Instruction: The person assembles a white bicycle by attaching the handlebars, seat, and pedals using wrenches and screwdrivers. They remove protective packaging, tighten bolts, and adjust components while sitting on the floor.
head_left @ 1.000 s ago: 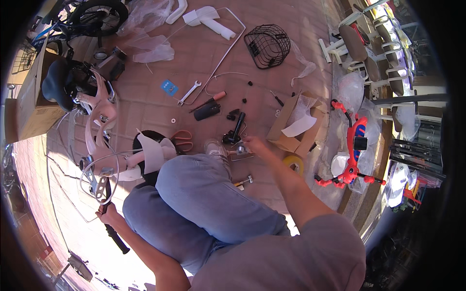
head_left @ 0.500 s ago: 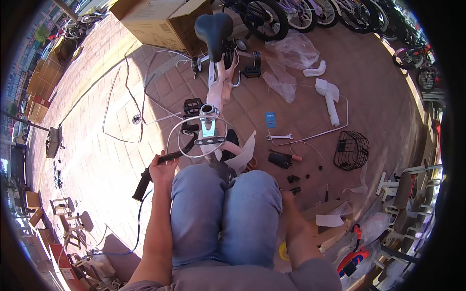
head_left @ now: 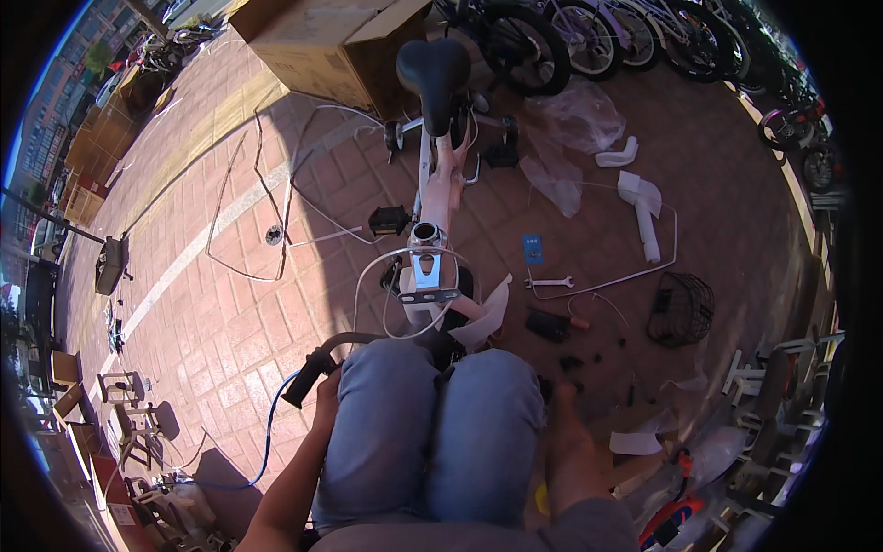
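Observation:
A child's bicycle frame (head_left: 441, 189) in pale pink stands in front of me, its black saddle (head_left: 434, 74) at the far end. A black handlebar (head_left: 345, 340) runs out to the left from under my knees, ending in a black grip (head_left: 311, 379). My left hand (head_left: 327, 394) is right beside that grip, its fingers hidden by my left knee. Just right of my right knee is my right hand (head_left: 563, 403), near a dark part (head_left: 546, 388); its fingers barely show. A pale cable (head_left: 359, 294) loops around the silver bracket (head_left: 429, 296) at the head tube.
On the right lie a wrench (head_left: 554, 282), a blue card (head_left: 533, 248), a black wire basket (head_left: 681, 309), white foam pieces (head_left: 649, 230) and clear plastic (head_left: 579, 120). A large cardboard box (head_left: 313, 60) and parked bicycles (head_left: 589, 41) stand at the back.
The view has shifted, so the bicycle sits lower and farther right. My left hand has moved down from the handlebar's bend towards my knee, and more of that bend shows.

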`<state>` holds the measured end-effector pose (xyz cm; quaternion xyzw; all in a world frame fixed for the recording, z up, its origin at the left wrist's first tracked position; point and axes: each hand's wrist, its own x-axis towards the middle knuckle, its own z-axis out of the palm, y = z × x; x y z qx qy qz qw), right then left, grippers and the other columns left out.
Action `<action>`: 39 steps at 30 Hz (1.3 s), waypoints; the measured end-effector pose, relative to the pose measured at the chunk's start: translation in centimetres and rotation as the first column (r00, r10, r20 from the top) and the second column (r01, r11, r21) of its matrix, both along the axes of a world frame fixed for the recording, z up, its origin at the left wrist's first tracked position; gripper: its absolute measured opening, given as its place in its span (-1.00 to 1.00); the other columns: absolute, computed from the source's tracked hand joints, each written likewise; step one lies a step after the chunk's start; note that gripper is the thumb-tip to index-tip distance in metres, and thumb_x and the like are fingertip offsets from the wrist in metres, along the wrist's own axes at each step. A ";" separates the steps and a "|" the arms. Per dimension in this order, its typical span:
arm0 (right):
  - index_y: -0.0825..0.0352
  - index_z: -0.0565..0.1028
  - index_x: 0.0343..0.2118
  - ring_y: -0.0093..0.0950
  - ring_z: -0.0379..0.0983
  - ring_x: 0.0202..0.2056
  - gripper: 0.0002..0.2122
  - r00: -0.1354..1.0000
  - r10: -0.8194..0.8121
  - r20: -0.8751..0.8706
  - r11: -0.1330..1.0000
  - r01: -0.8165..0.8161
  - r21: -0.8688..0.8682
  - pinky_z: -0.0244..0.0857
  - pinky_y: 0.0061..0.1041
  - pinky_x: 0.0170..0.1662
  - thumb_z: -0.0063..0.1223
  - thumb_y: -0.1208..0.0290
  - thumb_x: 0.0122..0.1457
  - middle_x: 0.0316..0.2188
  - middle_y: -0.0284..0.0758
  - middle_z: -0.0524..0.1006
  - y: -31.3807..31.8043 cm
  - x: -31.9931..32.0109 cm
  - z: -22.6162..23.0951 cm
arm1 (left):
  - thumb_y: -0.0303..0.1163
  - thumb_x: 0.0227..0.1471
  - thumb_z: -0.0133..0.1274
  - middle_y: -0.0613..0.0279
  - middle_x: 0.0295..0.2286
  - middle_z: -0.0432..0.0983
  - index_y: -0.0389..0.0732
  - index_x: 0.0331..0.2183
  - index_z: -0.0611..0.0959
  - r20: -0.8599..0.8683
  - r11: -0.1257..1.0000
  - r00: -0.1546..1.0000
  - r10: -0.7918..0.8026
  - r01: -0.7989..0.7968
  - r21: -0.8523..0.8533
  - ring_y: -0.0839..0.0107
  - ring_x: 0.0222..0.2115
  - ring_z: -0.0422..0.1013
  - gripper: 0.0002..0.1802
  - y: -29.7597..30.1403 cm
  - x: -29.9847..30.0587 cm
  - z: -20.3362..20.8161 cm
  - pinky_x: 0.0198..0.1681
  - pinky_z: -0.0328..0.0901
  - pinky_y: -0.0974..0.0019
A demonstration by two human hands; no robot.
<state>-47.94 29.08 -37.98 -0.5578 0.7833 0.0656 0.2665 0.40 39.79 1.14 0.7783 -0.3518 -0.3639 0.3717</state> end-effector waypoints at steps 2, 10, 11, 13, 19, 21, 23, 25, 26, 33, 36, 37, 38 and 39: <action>0.36 0.55 -0.42 -0.22 0.51 -0.32 -0.65 0.936 -0.350 -0.039 0.934 0.346 -0.086 0.35 -0.22 -0.31 0.07 0.10 -0.04 -0.43 -0.13 0.55 1.0 1.4 1.9 | -0.44 0.10 -0.07 0.14 -0.34 0.53 -0.36 -0.17 0.53 -0.154 0.988 0.976 0.156 -0.155 0.018 0.54 -0.35 0.41 -0.74 0.8 1.2 -1.0 -0.25 0.28 0.46; 0.41 0.49 -0.49 -0.49 0.42 -0.54 -0.84 0.769 -0.256 0.586 0.761 0.534 -0.369 0.28 -0.46 -0.43 0.05 0.50 -0.21 -0.62 -0.25 0.49 -1.2 1.7 18.5 | -0.65 0.04 -0.10 0.20 -0.47 0.50 -0.36 -0.27 0.52 0.004 0.777 0.996 0.090 -0.068 -0.626 0.59 -0.51 0.34 -0.83 -6.8 -4.8 12.7 -0.44 0.25 0.55; 0.40 0.45 -0.55 -0.63 0.36 -0.52 -0.89 0.699 -0.178 0.693 0.781 0.528 -0.333 0.25 -0.57 -0.42 0.08 0.56 -0.22 -0.65 -0.36 0.42 -2.0 1.5 21.4 | -0.64 0.04 -0.12 0.18 -0.44 0.50 -0.34 -0.24 0.51 0.076 0.741 0.994 -0.075 0.106 -0.663 0.56 -0.50 0.35 -0.80 -7.9 -6.6 13.9 -0.43 0.26 0.54; 0.36 0.40 -0.55 -0.69 0.30 -0.50 -0.91 0.573 -0.050 0.818 0.891 0.396 -0.223 0.19 -0.65 -0.41 0.06 0.59 -0.17 -0.60 -0.48 0.35 -3.5 3.2 31.1 | -0.67 -0.08 -0.06 0.11 -0.39 0.51 -0.32 -0.20 0.52 0.263 0.612 0.893 -0.365 0.443 -0.655 0.40 -0.46 0.41 -0.69 -11.2 -10.7 15.8 -0.39 0.31 0.45; 0.31 0.33 -0.47 -0.65 0.32 -0.52 -0.91 0.220 0.047 0.974 0.997 -0.075 -0.031 0.21 -0.64 -0.44 -0.05 0.64 -0.04 -0.48 -0.45 0.35 -2.0 5.7 51.3 | -0.54 -0.24 0.02 0.15 -0.11 0.37 -0.19 -0.10 0.45 0.933 -0.011 0.183 -0.310 0.981 -0.196 0.15 -0.09 0.30 -0.48 -17.9 -21.1 16.0 -0.07 0.25 0.15; 0.30 0.28 -0.42 -0.61 0.34 -0.54 -0.87 0.143 -0.066 0.988 0.993 -0.088 0.079 0.23 -0.62 -0.46 -0.07 0.64 -0.01 -0.45 -0.36 0.37 0.3 6.4 55.5 | -0.48 -0.25 0.01 0.19 -0.26 0.42 -0.19 -0.26 0.48 0.940 -0.161 0.118 -0.320 0.971 -0.176 0.23 -0.22 0.35 -0.64 -17.4 -21.8 15.8 -0.19 0.28 0.20; 0.29 0.21 -0.36 -0.56 0.36 -0.56 -0.82 0.043 -0.118 0.992 0.986 -0.112 0.123 0.26 -0.59 -0.49 -0.09 0.65 0.02 -0.40 -0.25 0.39 2.0 7.0 56.5 | -0.38 -0.27 0.02 0.23 -0.44 0.44 -0.19 -0.46 0.49 0.900 -0.266 0.035 -0.435 0.950 -0.166 0.33 -0.37 0.38 -0.80 -16.4 -21.3 16.2 -0.36 0.31 0.24; 0.26 0.13 -0.28 -0.52 0.38 -0.59 -0.72 -0.093 -0.208 0.974 0.971 -0.141 0.194 0.27 -0.57 -0.52 -0.07 0.65 0.02 -0.37 -0.15 0.43 3.2 7.4 57.0 | -0.35 -0.35 0.02 0.36 -0.63 0.23 -0.13 -0.61 0.36 0.969 -0.273 0.070 -0.236 0.952 -0.135 0.46 -0.59 0.24 -0.83 -14.6 -20.3 17.8 -0.54 0.12 0.37; 0.27 0.15 -0.20 -0.51 0.38 -0.60 -0.71 -0.130 -0.267 0.955 0.947 -0.220 0.235 0.26 -0.56 -0.53 -0.06 0.60 0.06 -0.44 -0.18 0.43 3.3 7.8 57.1 | -0.34 -0.39 0.02 0.42 -0.72 0.13 -0.10 -0.69 0.30 0.988 -0.267 0.080 -0.131 0.957 -0.113 0.53 -0.69 0.16 -0.79 -13.8 -19.7 18.4 -0.64 0.03 0.44; 0.32 0.38 -0.37 -0.67 0.30 -0.67 -0.83 0.132 -0.411 0.902 0.714 -0.568 0.409 0.17 -0.66 -0.60 -0.03 0.31 0.19 -0.69 -0.42 0.37 4.3 10.9 60.4 | -0.28 -0.47 0.02 0.43 -0.80 0.13 -0.12 -0.75 0.29 0.992 -0.287 0.025 -0.127 0.956 -0.060 0.57 -0.78 0.12 -0.76 -10.2 -15.9 21.6 -0.68 -0.15 0.40; 0.33 0.37 -0.38 -0.70 0.29 -0.67 -0.83 0.313 -0.174 0.934 0.646 -0.679 0.348 0.15 -0.66 -0.60 0.03 0.33 0.16 -0.71 -0.45 0.35 3.9 12.4 63.7 | -0.32 -0.52 0.03 0.43 -0.82 0.06 -0.14 -0.78 0.28 0.996 -0.176 -0.022 -0.090 0.984 0.006 0.58 -0.80 0.05 -0.76 -7.7 -14.2 25.2 -0.68 -0.22 0.41; 0.33 0.36 -0.40 -0.73 0.27 -0.65 -0.82 0.352 -0.110 0.930 0.614 -0.711 0.342 0.14 -0.65 -0.59 0.05 0.33 0.15 -0.70 -0.49 0.33 4.0 12.4 64.5 | -0.34 -0.53 0.02 0.43 -0.82 0.04 -0.14 -0.78 0.28 0.995 -0.150 -0.007 -0.098 0.989 -0.008 0.59 -0.81 0.03 -0.76 -6.8 -14.1 25.5 -0.68 -0.24 0.41; 0.33 0.36 -0.40 -0.72 0.26 -0.65 -0.82 0.358 -0.075 0.931 0.611 -0.721 0.327 0.14 -0.65 -0.59 0.05 0.32 0.15 -0.70 -0.48 0.33 4.2 12.6 65.4 | -0.35 -0.55 0.02 0.43 -0.82 0.03 -0.15 -0.79 0.27 0.994 -0.125 0.005 -0.105 0.992 -0.019 0.59 -0.81 0.01 -0.76 -5.7 -13.9 25.8 -0.68 -0.26 0.41; 0.33 0.36 -0.40 -0.72 0.26 -0.65 -0.82 0.372 -0.047 0.927 0.616 -0.720 0.321 0.14 -0.64 -0.59 0.04 0.32 0.15 -0.70 -0.48 0.33 4.6 12.8 66.1 | -0.36 -0.57 0.01 0.43 -0.82 0.01 -0.15 -0.79 0.26 0.993 -0.112 0.026 -0.115 0.993 -0.039 0.60 -0.81 -0.01 -0.77 -5.0 -14.0 25.8 -0.68 -0.27 0.42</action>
